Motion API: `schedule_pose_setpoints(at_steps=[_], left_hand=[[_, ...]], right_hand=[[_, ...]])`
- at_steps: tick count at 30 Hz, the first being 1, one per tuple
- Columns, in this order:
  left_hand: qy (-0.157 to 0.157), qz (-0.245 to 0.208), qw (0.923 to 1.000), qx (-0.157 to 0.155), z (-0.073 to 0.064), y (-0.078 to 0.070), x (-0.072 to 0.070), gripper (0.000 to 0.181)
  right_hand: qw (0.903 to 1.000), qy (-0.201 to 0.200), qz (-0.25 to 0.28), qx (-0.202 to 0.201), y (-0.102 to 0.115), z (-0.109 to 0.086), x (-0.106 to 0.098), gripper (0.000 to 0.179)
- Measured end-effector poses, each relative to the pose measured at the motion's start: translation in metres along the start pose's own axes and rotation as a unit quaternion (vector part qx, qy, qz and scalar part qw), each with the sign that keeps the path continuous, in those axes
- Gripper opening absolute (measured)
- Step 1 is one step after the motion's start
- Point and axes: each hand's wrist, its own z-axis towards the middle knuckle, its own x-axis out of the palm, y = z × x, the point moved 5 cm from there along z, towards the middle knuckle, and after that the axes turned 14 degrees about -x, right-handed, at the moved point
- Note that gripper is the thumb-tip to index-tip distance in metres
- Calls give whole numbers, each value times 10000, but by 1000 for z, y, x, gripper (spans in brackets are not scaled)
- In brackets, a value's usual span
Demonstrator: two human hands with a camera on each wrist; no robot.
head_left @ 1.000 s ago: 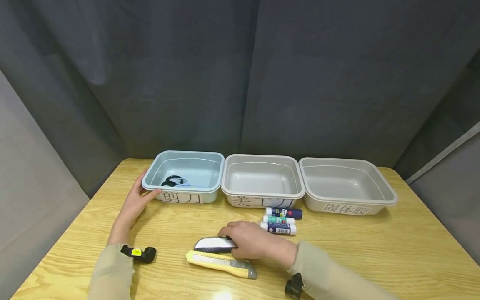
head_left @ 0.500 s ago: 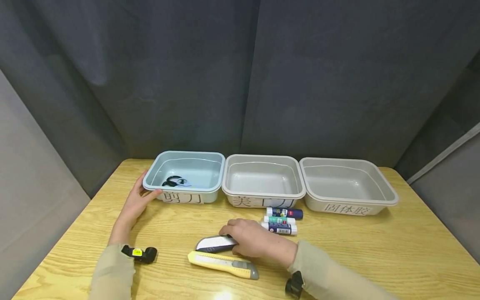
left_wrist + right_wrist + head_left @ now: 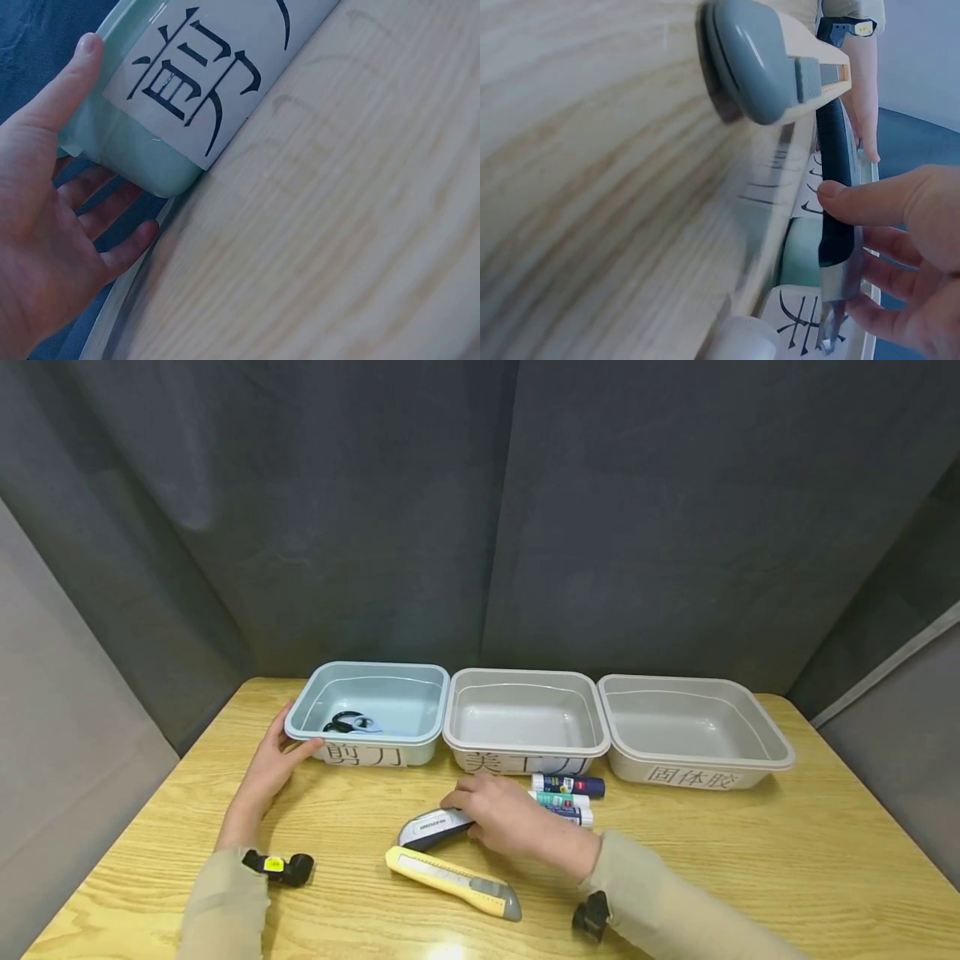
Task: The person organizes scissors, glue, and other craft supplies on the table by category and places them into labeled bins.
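Observation:
My left hand (image 3: 268,770) holds the front left corner of a light blue plastic bin (image 3: 390,741), thumb at its front rim and fingers round the side. Black-handled scissors (image 3: 347,723) lie inside that bin. Between thumb and fingers of my right hand (image 3: 504,814) is a silver and black utility knife (image 3: 431,828); the right wrist view shows its dark grip (image 3: 837,176) pinched near the metal tip. Just in front of it, a yellow utility knife (image 3: 450,881) with a grey end lies slanted on the table, overlapping the held knife in the head view.
Two grey bins, a middle one (image 3: 525,750) and a right one (image 3: 701,762), continue the row, each with a handwritten paper label. Three glue sticks (image 3: 572,786) lie before the middle bin, partly behind my right hand. A dark curtain (image 3: 480,510) hangs behind the wooden table (image 3: 720,860).
My right hand has shifted slightly away from me, tilting the silver and black knife. The yellow knife has turned and slid a little right. My left hand stays at the blue bin.

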Motion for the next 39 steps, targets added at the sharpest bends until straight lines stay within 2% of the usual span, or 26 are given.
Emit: schedule_pose_setpoints(at_steps=[6, 15, 19, 25, 32, 39], left_hand=[[4, -9, 10000, 43, -1, -2, 0, 92], [-9, -44, 10000, 11, 0, -1, 0, 93], [13, -47, 10000, -2, 2, 0, 0, 93], [16, -87, 10000, 26, 2, 1, 0, 92], [40, -147, 9999, 55, 2, 3, 0, 91], [35, -130, 9999, 36, 2, 2, 0, 92]], right_hand=[[9978, -478, -432, -144, -2, 1, -7, 45], [9902, -1169, -690, -318, -4, 4, -17, 45], [9881, -1265, -815, -331, -9, 3, -22, 43], [9899, -1181, -757, -214, -19, 0, -31, 46], [9837, -1548, -882, -232, -31, -6, -46, 43], [9823, -1630, -924, -49, -42, -12, -56, 40]])
